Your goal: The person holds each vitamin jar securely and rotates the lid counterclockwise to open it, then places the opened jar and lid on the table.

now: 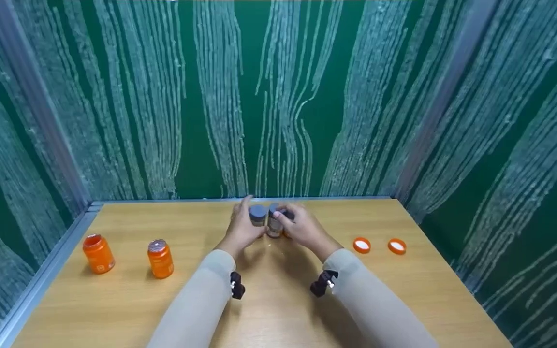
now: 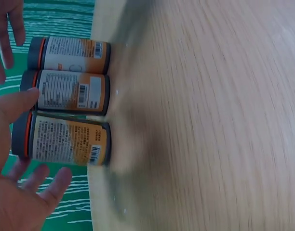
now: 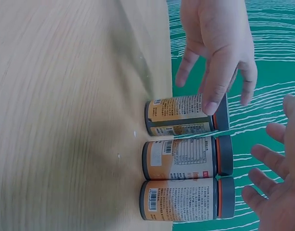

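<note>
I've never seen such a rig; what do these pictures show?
There is no machine: a person works bare-handed. The wide picture comes from a head-worn camera; the other two are taken from the left and right wrists. On the table, three dark-lidded jars stand in a row near the far edge; two orange bottles stand to the left, two orange caps lie to the right. The left grip is loosely around the left jar, the right grip near the others; neither clearly holds anything.

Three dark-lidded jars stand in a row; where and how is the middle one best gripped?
Probably by the dark lid of the middle jar, from above, pinching front and back: it stands upright, with the left jar and right jar close at its sides, leaving little room there.
</note>
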### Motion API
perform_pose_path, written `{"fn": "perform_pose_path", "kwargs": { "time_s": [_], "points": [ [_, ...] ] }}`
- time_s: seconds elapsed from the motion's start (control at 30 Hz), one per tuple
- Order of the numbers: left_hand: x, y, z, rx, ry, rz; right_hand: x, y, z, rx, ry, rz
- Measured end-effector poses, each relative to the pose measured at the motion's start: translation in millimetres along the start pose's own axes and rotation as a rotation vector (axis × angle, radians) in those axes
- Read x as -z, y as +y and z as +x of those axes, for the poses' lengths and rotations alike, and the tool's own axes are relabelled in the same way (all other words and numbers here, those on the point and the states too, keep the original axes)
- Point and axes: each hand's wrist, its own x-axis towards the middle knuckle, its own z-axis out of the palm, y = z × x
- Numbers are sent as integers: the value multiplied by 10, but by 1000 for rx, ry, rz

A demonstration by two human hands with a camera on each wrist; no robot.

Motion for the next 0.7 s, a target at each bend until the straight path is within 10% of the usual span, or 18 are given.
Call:
{"fn": "perform_pose_path", "kwargs": {
  "time_s": [0.27,0.7],
  "points": [
    [39,182,-116,60,21,59,-1,33,-3,8,16,3],
    [-8,-44,-190,93,-88,-39,-56,31,5,58,17,5]
  ]
}}
